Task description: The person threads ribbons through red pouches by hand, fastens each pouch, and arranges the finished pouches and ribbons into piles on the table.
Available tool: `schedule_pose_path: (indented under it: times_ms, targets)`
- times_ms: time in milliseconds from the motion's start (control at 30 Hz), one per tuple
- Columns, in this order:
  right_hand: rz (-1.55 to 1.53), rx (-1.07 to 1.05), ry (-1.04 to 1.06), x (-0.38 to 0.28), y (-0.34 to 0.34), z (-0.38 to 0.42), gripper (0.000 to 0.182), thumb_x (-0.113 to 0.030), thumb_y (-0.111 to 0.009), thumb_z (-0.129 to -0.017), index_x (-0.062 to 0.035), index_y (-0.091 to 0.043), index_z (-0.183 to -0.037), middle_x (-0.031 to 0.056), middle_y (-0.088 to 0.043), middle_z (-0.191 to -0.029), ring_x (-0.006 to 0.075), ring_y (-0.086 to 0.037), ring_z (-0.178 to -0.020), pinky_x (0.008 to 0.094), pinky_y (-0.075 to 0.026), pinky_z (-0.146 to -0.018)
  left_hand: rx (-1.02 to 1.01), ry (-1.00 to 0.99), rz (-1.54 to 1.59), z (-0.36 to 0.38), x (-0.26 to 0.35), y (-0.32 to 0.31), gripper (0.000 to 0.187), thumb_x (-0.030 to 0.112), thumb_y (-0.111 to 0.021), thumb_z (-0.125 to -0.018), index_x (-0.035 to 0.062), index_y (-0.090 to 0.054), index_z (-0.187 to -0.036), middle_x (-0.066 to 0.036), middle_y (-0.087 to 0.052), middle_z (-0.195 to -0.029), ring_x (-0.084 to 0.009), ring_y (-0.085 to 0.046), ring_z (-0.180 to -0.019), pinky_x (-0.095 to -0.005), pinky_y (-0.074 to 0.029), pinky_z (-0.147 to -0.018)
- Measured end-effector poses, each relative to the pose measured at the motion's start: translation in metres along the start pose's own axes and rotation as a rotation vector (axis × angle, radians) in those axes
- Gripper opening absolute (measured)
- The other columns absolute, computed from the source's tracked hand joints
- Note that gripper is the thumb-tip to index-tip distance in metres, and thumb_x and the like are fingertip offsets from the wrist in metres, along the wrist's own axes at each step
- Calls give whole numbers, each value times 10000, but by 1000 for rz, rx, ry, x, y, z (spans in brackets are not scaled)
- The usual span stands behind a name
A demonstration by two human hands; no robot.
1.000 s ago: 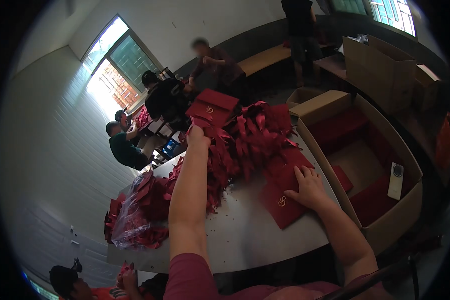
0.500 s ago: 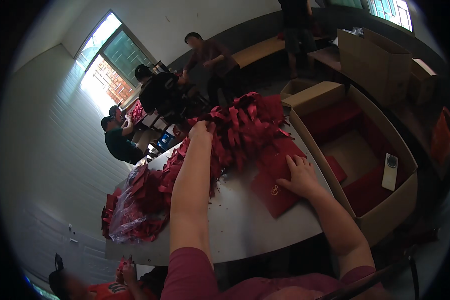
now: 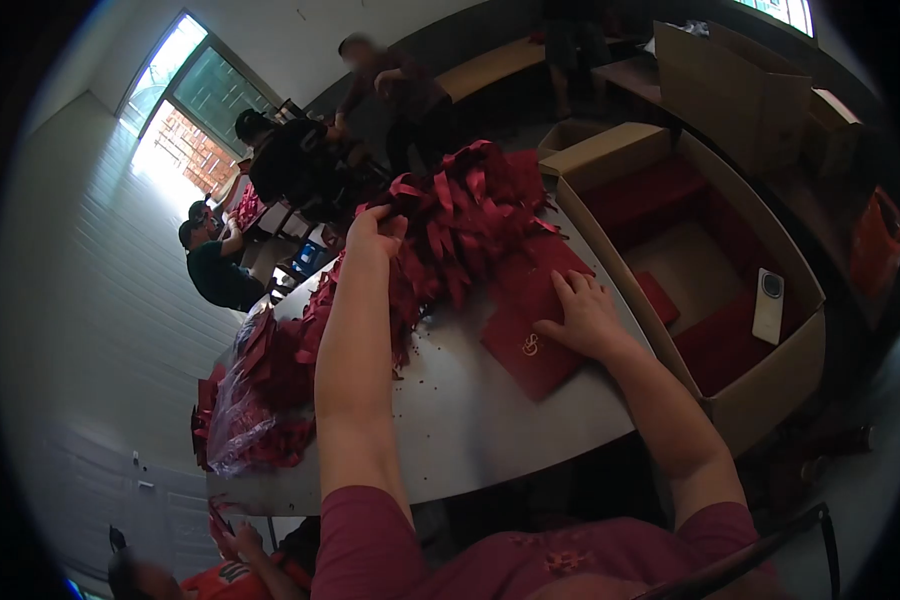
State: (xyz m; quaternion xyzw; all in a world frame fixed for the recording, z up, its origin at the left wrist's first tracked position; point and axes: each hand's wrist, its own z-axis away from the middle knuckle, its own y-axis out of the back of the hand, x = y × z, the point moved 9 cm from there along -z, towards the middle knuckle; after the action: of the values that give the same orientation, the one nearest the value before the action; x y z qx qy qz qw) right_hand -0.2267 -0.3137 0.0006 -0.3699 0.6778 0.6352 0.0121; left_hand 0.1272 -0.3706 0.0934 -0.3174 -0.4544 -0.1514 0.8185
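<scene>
My left hand (image 3: pixel 372 236) reaches to the far side of the table, its fingers closed on the edge of a heap of red bags with ribbon handles (image 3: pixel 470 215); what exactly lies in the fingers is partly hidden. On the right, my right hand (image 3: pixel 585 318) rests with fingers spread on flat red bags, the nearest a red bag with a gold emblem (image 3: pixel 530 350). More red pieces run along the left side of the table, down to a clear plastic bag (image 3: pixel 240 430) holding red bags.
The grey table (image 3: pixel 470 440) carries small dark crumbs. An open cardboard box (image 3: pixel 760 405) stands at its right, with red stacks and a phone (image 3: pixel 767 308) inside. Other cardboard boxes (image 3: pixel 725 95) are behind. Several people sit or stand around, one in an orange-red shirt (image 3: pixel 230 580) at lower left.
The view has shifted slightly, so the scene sits higher and more to the left. My left hand stays at the heap, and my right hand still lies on the flat bags.
</scene>
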Motion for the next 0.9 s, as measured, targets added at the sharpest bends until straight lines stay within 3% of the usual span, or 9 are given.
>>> schedule_pose_path:
  times_ms: [67, 200, 267, 467, 500, 567, 733, 867, 900]
  targets:
    - [2, 19, 20, -1, -1, -1, 915, -551, -705, -764, -32, -388, -1448, 228, -418, -1434, 364, -384, -1339, 456, -296, -1097, 3, 11, -7, 6, -1, 7, 111, 29, -613, -867, -11, -624, -970, -190, -661, -875, -318, -650, -796, -419, -589, -725]
    - [12, 22, 4, 0, 0, -1, 926, -558, -701, -764, -37, -375, -1456, 225, -411, -1441, 364, -371, -1355, 459, -291, -1100, -217, 266, 35, 27, -37, 14, 90, 75, -640, -867, 29, -596, -931, -159, -647, -818, -282, -651, -726, -413, -587, -733]
    - [17, 14, 0, 0, 1, -1, 930, -562, -700, -764, -39, -370, -1459, 224, -409, -1443, 365, -367, -1358, 460, -289, -1102, -438, 212, -35, 80, -44, 8, 44, 83, -603, -908, 57, -596, -943, -116, -638, -848, -234, -642, -771, -360, -570, -707]
    - [6, -29, -5, -5, 2, 0, 922, -567, -693, -776, -41, -370, -1460, 221, -405, -1448, 355, -384, -1352, 459, -298, -1103, -1197, -658, -44, 368, 30, 24, 143, 142, -583, -889, 8, -582, -937, -116, -550, -684, -201, -542, -541, -318, -463, -482]
    - [12, -32, -27, -5, 2, -1, 917, -562, -693, -779, -41, -368, -1460, 221, -399, -1454, 362, -390, -1348, 463, -312, -1101, -1400, -807, 98, 409, 42, 39, 129, 117, -627, -837, 5, -578, -877, -147, -569, -649, -210, -557, -492, -336, -464, -435]
    - [22, -3, -47, -3, 5, 0, 858, -535, -663, -822, -40, -369, -1458, 225, -394, -1459, 374, -404, -1337, 462, -335, -1096, -1892, -861, -28, 484, 58, 52, 238, 224, -614, -939, 20, -553, -1047, -79, -548, -640, -177, -584, -533, -297, -523, -496]
    - [-154, 220, 12, 14, 3, -10, 529, -351, -495, -979, -17, -442, -1386, 237, -451, -1406, 408, -495, -1233, 438, -400, -1050, -1774, -662, 128, 470, 29, 89, 233, 223, -611, -940, 19, -554, -1038, -81, -551, -643, -176, -584, -533, -296, -521, -494]
    - [-29, 261, 51, 10, 29, -5, 498, -336, -491, -981, -13, -466, -1360, 233, -478, -1382, 409, -511, -1211, 435, -395, -1053, -1742, -700, 169, 470, 32, 109, 228, 222, -607, -941, 18, -555, -1029, -84, -554, -645, -176, -585, -533, -294, -518, -492]
    - [-57, 171, 47, 5, 31, -2, 522, -361, -506, -971, -16, -469, -1361, 228, -480, -1385, 397, -504, -1227, 437, -383, -1062, -1735, -714, 175, 469, 34, 114, 227, 222, -606, -941, 18, -555, -1027, -85, -554, -645, -175, -585, -533, -294, -517, -491]
